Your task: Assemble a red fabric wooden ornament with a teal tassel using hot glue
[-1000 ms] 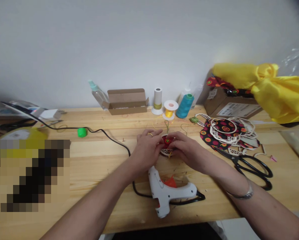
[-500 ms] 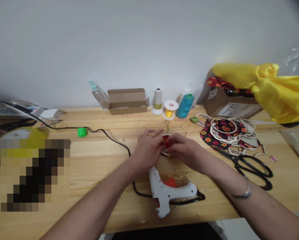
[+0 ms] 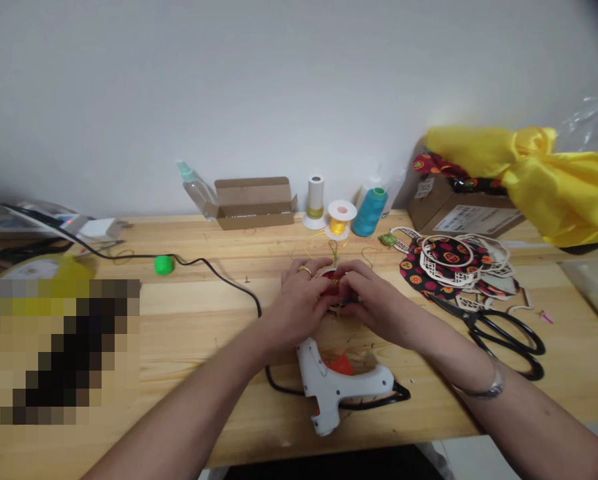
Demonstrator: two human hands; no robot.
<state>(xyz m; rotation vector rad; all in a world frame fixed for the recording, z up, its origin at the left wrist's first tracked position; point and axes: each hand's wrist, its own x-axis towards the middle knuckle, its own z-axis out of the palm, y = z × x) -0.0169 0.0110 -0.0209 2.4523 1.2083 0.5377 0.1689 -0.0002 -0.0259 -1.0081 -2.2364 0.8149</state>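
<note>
Between my hands lies a small round ornament [image 3: 335,283] with red patterned fabric in a pale fretwork frame; a green cord loop [image 3: 333,248] sticks out at its top. My left hand [image 3: 303,293] is closed on its left side, fingers curled over the edge. From the right, my right hand [image 3: 373,297] grips it with bent fingers. Both hands cover most of the ornament. Just below them a white hot glue gun [image 3: 341,387] lies on its side, its nozzle end near my left wrist and an orange-red piece [image 3: 341,364] beside it.
Black scissors [image 3: 503,333] and a pile of fabric and fretwork frames [image 3: 451,267] lie to the right. Thread spools, including a teal cone [image 3: 371,212], stand along the wall by an open cardboard box [image 3: 253,203]. A black cable [image 3: 229,283] crosses the left side past a green cap [image 3: 163,265].
My left hand has shifted slightly right, and the fingers of both hands have come closer together over the ornament, covering more of it. The glue gun and scissors stay put.
</note>
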